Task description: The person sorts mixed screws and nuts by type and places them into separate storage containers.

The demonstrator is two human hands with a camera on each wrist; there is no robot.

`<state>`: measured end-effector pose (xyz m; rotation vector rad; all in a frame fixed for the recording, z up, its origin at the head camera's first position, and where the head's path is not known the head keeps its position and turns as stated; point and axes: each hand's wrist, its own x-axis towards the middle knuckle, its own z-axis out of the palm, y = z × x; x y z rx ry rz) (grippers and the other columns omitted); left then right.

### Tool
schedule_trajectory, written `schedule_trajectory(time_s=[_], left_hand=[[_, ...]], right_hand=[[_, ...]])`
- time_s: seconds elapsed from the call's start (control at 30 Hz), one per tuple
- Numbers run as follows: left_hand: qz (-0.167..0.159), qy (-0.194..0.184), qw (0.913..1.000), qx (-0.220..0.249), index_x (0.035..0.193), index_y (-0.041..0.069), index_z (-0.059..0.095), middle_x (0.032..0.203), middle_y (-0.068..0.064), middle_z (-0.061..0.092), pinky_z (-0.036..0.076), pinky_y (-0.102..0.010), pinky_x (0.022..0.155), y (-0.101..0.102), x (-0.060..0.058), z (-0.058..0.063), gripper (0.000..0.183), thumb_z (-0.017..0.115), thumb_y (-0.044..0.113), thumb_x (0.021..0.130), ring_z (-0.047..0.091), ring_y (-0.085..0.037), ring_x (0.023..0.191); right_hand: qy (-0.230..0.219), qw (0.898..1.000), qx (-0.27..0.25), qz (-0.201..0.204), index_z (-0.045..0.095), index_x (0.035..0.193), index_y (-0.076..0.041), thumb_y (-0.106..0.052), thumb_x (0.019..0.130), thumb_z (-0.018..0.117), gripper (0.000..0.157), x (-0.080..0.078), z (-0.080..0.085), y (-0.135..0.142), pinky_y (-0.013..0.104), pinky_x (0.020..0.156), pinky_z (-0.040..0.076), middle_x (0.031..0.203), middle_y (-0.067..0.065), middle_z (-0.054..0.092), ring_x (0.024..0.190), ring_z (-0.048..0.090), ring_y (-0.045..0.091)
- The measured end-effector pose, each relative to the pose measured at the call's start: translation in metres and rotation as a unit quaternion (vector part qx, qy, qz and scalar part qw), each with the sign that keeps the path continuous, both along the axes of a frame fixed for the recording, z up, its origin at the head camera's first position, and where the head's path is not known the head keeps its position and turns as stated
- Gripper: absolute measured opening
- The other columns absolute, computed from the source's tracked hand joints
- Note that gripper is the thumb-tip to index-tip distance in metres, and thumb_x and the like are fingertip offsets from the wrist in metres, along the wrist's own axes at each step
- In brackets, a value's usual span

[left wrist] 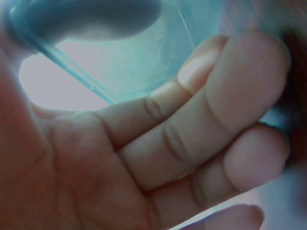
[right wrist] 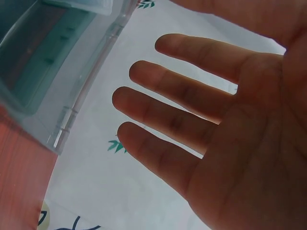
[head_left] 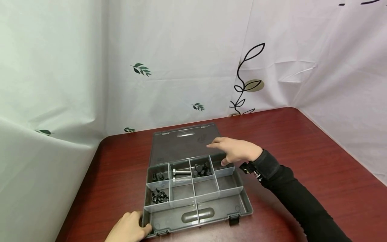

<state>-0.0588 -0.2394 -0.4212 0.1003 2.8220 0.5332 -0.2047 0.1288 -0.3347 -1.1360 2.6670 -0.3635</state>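
Note:
A grey plastic compartment box [head_left: 217, 201] lies on the table with its lid [head_left: 178, 144] folded back flat behind it. My left hand [head_left: 128, 228] holds the box's near left corner, thumb over the rim. In the left wrist view, the fingers [left wrist: 177, 139] bend beside the box's wall. My right hand [head_left: 237, 149] hovers above the back right compartment, its fingers [right wrist: 163, 96] extended and spread, holding nothing. Silver hex bolts [head_left: 181, 172] lie in one back compartment, with black pieces [head_left: 202, 169] in the compartment to their right. More small black parts [head_left: 160, 196] fill left compartments.
The dark red wooden table [head_left: 272, 134] extends on both sides of the box. White cloth [head_left: 181, 67] with leaf prints hangs behind and beside it. A black latch [head_left: 233, 219] juts from the box's front edge.

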Motion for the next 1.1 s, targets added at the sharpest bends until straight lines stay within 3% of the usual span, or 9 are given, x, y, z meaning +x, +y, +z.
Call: schedule_trajectory(time_s=[0.47, 0.8, 1.1], left_hand=[[0.002, -0.017, 0.9998, -0.006, 0.077, 0.011, 0.059, 0.072, -0.002, 0.059, 0.044, -0.042, 0.063, 0.0, -0.002, -0.001, 0.025, 0.068, 0.033, 0.069, 0.054, -0.019, 0.067], [-0.007, 0.017, 0.9998, -0.002, 0.072, 0.014, 0.056, 0.068, 0.0, 0.057, 0.043, -0.04, 0.062, 0.002, 0.0, 0.0, 0.022, 0.068, 0.032, 0.067, 0.051, -0.016, 0.063], [-0.003, 0.004, 1.0, -0.004, 0.073, 0.014, 0.056, 0.068, 0.0, 0.057, 0.043, -0.041, 0.062, 0.0, -0.001, -0.001, 0.022, 0.068, 0.032, 0.067, 0.052, -0.017, 0.064]], right_hand=[[0.01, 1.0, -0.003, -0.027, 0.044, 0.137, -0.007, -0.012, 0.073, 0.072, 0.07, 0.0, -0.006, 0.031, 0.037, 0.09, 0.041, 0.13, 0.013, 0.047, 0.122, 0.045, 0.029], [0.005, 0.999, -0.007, -0.051, 0.046, 0.135, -0.004, -0.009, 0.07, 0.07, 0.069, 0.002, -0.009, 0.048, 0.04, 0.091, 0.039, 0.128, 0.016, 0.049, 0.12, 0.046, 0.032], [-0.003, 0.997, 0.002, -0.079, 0.045, 0.135, -0.003, -0.011, 0.07, 0.07, 0.07, 0.003, -0.011, 0.065, 0.044, 0.092, 0.039, 0.132, 0.022, 0.046, 0.123, 0.042, 0.038]])
